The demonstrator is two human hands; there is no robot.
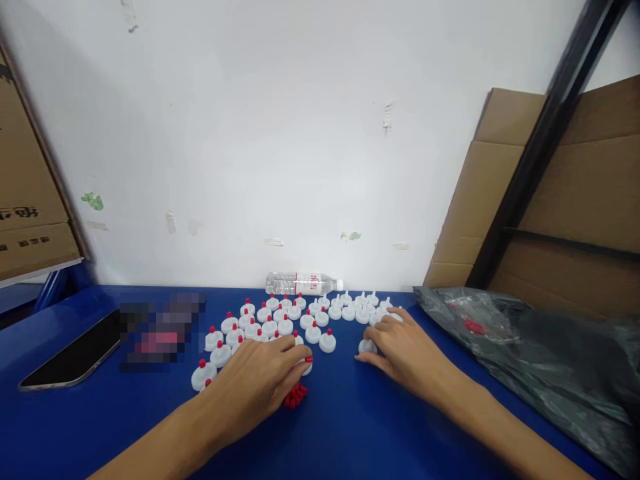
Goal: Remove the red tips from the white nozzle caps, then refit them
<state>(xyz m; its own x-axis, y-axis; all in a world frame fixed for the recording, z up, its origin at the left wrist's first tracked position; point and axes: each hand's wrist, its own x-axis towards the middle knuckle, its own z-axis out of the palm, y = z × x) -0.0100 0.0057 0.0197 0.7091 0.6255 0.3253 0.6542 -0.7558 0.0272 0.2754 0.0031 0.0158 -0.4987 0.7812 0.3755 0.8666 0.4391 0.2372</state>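
My left hand (267, 373) is closed, thumb and forefinger pinching a small red tip cap (309, 359). A white nozzle lid shows partly behind those fingertips; whether the two are joined I cannot tell. Just below lies a small pile of loose red tip caps (295, 396). On the right, my right hand (395, 343) curls its thumb and fingers around a white nozzle lid (367, 346) near the table surface. Many white lids with red tips (327, 341) stand upright beyond my left hand. Several lids with bare white nozzles (349, 312) are grouped beyond my right hand.
A clear plastic bottle (305, 284) lies on its side against the wall. A phone (75, 353) rests at the left of the blue table (345, 427). Dark plastic sheeting (540, 360) covers the right side, with a clear bag of red caps (480, 325) on it.
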